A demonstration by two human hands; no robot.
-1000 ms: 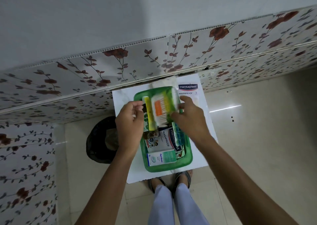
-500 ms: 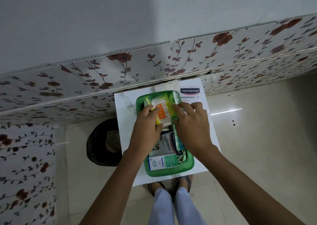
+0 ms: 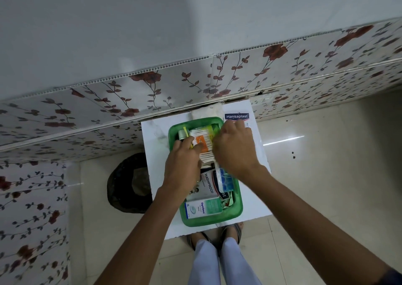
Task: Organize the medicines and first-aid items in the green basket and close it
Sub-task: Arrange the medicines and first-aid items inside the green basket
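**Cotton-swab pack being seated in the far end of the basket**

We find the green basket point(image 3: 236, 210), a rounded rectangular tub of glossy plastic, on the white table point(image 3: 156, 176), its long axis running away from the person. Both hands are at the basket's far half. The left hand point(image 3: 185, 167) and the right hand point(image 3: 233, 148) are each closed on one side of a cotton-swab pack point(image 3: 203, 143), a clear soft wrapper with an orange label and white tips showing. We judge the two-sided hold is meant to press the flimsy pack flat into a gap among the other items. In the basket's near end lie a teal-and-white Optibex carton point(image 3: 204, 208) and a white carton marked WASHPROOF point(image 3: 207, 185), both stiff card, laid flat so that a lid could sit over them. A Hansaplast box point(image 3: 236, 117) sits outside, just beyond the basket's far right corner. No lid is visible, so we judge closing is still to come.
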